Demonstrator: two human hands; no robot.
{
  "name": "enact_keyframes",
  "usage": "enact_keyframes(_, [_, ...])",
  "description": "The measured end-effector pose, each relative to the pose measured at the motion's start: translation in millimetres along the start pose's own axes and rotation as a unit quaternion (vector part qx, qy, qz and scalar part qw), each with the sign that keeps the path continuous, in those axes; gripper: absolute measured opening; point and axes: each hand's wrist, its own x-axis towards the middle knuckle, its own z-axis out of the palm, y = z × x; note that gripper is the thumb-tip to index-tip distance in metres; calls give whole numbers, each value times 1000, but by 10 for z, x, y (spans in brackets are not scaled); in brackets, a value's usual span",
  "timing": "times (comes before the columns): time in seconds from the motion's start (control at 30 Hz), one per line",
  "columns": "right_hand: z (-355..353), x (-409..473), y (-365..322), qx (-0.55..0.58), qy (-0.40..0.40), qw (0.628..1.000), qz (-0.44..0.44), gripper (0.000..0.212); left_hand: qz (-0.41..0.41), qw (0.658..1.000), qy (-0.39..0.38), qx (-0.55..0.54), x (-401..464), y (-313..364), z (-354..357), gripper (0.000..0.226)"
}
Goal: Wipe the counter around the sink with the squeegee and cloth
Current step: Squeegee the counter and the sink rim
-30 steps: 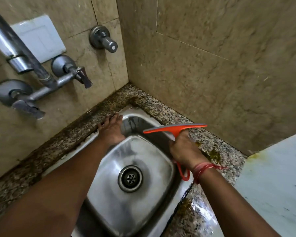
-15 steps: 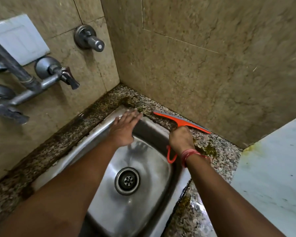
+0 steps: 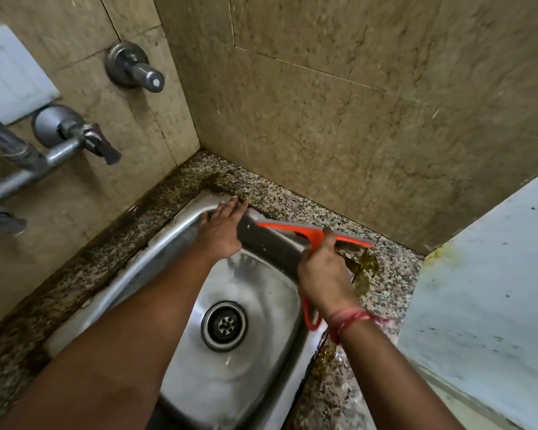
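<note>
My right hand (image 3: 323, 273) grips the handle of an orange squeegee (image 3: 311, 232), whose blade lies across the right rim of the steel sink (image 3: 180, 234) and the speckled granite counter (image 3: 292, 200). My left hand (image 3: 222, 228) rests flat, fingers spread, on the sink's far corner rim. A yellow-brown grime patch (image 3: 362, 265) sits on the counter just right of my right hand. The drain (image 3: 224, 325) is in the basin's middle. No cloth is in view.
Beige tiled walls meet at the corner behind the sink. Taps (image 3: 75, 141) and a knob (image 3: 134, 69) jut from the left wall. A pale marble slab (image 3: 485, 280) borders the counter on the right. Dark grime lines the counter's back strip (image 3: 106, 240).
The squeegee has slid back from the far corner along the right counter strip toward me. My left hand has shifted slightly right along the sink's far rim.
</note>
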Motion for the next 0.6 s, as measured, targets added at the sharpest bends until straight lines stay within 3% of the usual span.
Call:
enact_keyframes(0.07, [25, 219, -51, -20, 30, 999, 0, 42, 4, 1000, -5, 7, -4, -15, -10, 96])
enact_keyframes(0.17, [118, 355, -30, -62, 11, 998, 21, 21, 1, 1000, -17, 16, 13, 6, -59, 93])
enact_keyframes(0.43, [82, -227, 442, -130, -62, 989, -36, 25, 8, 1000, -2, 26, -111, 206, -128, 96])
enact_keyframes(0.6, [-278, -260, 623, -68, 13, 994, -83, 38, 23, 1000, 18, 3, -268, 356, -139, 90])
